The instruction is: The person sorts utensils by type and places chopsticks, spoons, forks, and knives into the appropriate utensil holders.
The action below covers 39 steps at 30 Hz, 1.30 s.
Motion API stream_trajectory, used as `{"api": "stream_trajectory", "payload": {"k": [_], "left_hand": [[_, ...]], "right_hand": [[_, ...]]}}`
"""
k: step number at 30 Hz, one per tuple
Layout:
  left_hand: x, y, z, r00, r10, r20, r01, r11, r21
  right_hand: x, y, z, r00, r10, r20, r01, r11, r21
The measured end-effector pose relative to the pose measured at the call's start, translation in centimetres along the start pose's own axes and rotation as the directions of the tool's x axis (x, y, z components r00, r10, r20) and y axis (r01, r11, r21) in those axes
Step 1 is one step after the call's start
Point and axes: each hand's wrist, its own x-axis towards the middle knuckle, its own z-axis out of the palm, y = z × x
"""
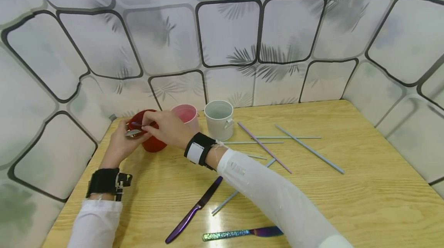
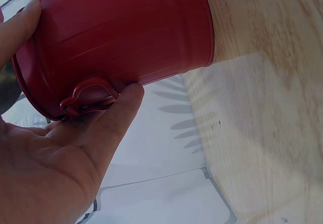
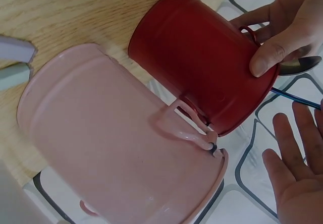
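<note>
A red metal cup (image 1: 155, 144) stands at the table's far left, with a pink cup (image 1: 186, 114) and a white cup (image 1: 219, 119) in a row to its right. My left hand (image 1: 119, 144) grips the red cup (image 2: 126, 37), thumb (image 2: 128, 95) pressed by its small side handle. My right hand (image 1: 167, 127) reaches across and pinches the dark handle of a spoon (image 1: 133, 132) over the red cup's mouth. In the right wrist view the spoon (image 3: 301, 65) lies past the red cup's (image 3: 197, 57) rim, beside the pink cup (image 3: 111, 143); the right hand's other fingers (image 3: 292, 168) are straight.
Several thin pale-blue sticks (image 1: 310, 149) and a pink one (image 1: 264, 147) lie scattered to the right of the cups. A purple knife (image 1: 194, 209) and an iridescent knife (image 1: 243, 233) lie near the wooden table's (image 1: 364, 186) front edge. Patterned walls close it in.
</note>
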Motion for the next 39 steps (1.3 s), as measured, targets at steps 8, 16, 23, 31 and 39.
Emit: {"api": "stream_trajectory", "payload": {"k": [8, 16, 23, 31, 39], "left_hand": [[-0.1, 0.0, 0.0, 0.999, 0.038, -0.021, -0.037, 0.999, 0.014], [0.0, -0.1, 0.0, 0.999, 0.038, -0.017, -0.038, 0.999, 0.034], [0.0, 0.0, -0.1, 0.999, 0.037, -0.023, -0.035, 0.996, 0.087], [0.0, 0.1, -0.2, 1.000, 0.011, -0.014, -0.010, 0.996, 0.093], [0.1, -0.2, -0.1, 0.999, 0.016, -0.028, -0.014, 0.997, 0.076]], "right_hand": [[0.3, -0.1, 0.0, 0.999, 0.013, 0.040, -0.010, 0.996, -0.088], [0.7, -0.2, 0.4, 0.995, 0.028, 0.094, -0.013, 0.988, -0.152], [0.8, 0.0, 0.8, 0.993, 0.039, 0.109, -0.015, 0.978, -0.207], [1.1, -0.1, 1.1, 0.988, 0.087, 0.130, -0.052, 0.967, -0.248], [1.3, -0.2, 1.4, 0.980, 0.129, 0.153, -0.078, 0.950, -0.301]]}}
